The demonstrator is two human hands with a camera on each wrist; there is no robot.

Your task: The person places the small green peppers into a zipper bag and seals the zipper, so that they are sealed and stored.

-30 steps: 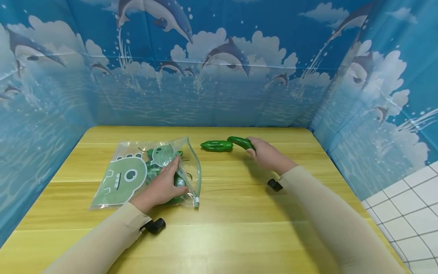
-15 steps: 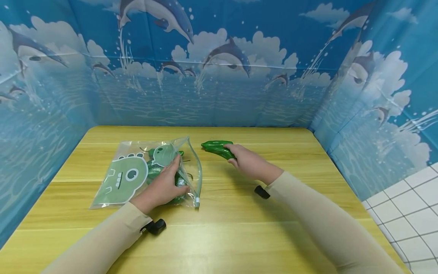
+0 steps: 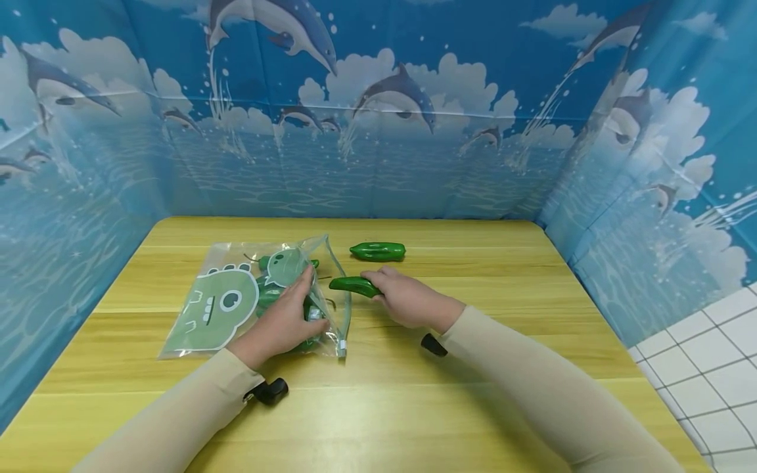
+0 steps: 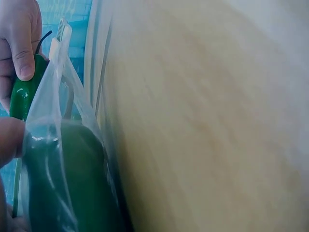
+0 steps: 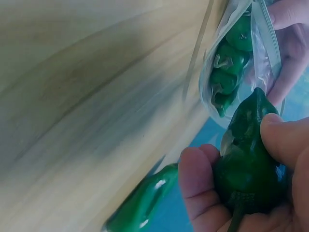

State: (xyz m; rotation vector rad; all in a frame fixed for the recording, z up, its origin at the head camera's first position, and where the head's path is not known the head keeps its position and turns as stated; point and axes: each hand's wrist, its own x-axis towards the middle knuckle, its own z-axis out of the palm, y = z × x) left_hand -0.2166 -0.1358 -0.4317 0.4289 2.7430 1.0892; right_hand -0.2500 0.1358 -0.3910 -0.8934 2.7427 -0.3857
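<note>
My right hand grips a glossy green pepper, thumb on one side and fingers curled on the other. Its pointed tip faces the mouth of a clear slider bag printed with a green cartoon monster. In the right wrist view the mouth gapes, with several green peppers inside. On the bag's upper side near the mouth lies my left hand, holding the plastic between spread thumb and fingers; part of its grip is hidden. Behind the right hand another green pepper lies on the table.
The bag lies flat on the left half of a yellow wood-grain table. A blue dolphin-print curtain stands along the back and both sides. White tiles show beyond the table at right.
My right hand has carried its pepper left and nearer me, from beside the loose pepper to the bag's mouth. The left hand and the bag have stayed nearly still.
</note>
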